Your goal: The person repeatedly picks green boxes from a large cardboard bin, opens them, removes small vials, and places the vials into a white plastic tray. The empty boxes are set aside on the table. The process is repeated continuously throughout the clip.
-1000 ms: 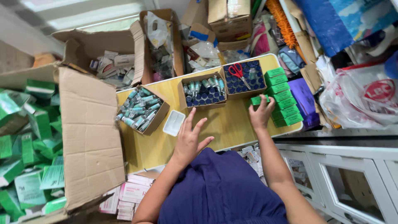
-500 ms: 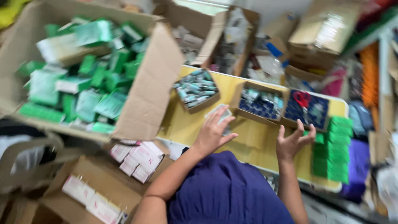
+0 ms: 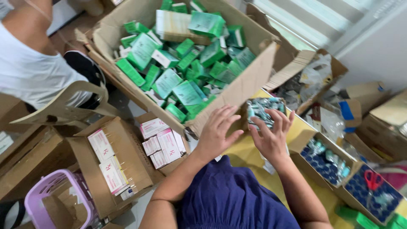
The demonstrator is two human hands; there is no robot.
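Left hand (image 3: 216,131): fingers spread, holding nothing, reaching toward the carton (image 3: 237,91) wall.
Right hand (image 3: 271,135): fingers splayed loose, touching the vial tray (image 3: 263,111), steadying it.

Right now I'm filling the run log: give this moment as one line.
left hand: open, on big carton's flap | right hand: open, at tray of vials | carton: green boxes

Big carton of green boxes (image 3: 186,72) hangs over table edge, its flap (image 3: 237,97) right against left hand (image 3: 216,133), no room leftward. Right hand (image 3: 271,135) touches tray of vials (image 3: 263,111). Bare yellow table (image 3: 243,152) btwn hands is free. Blue-celled trays (image 3: 339,169) block the right; floor cartons (image 3: 123,163) crowd below.
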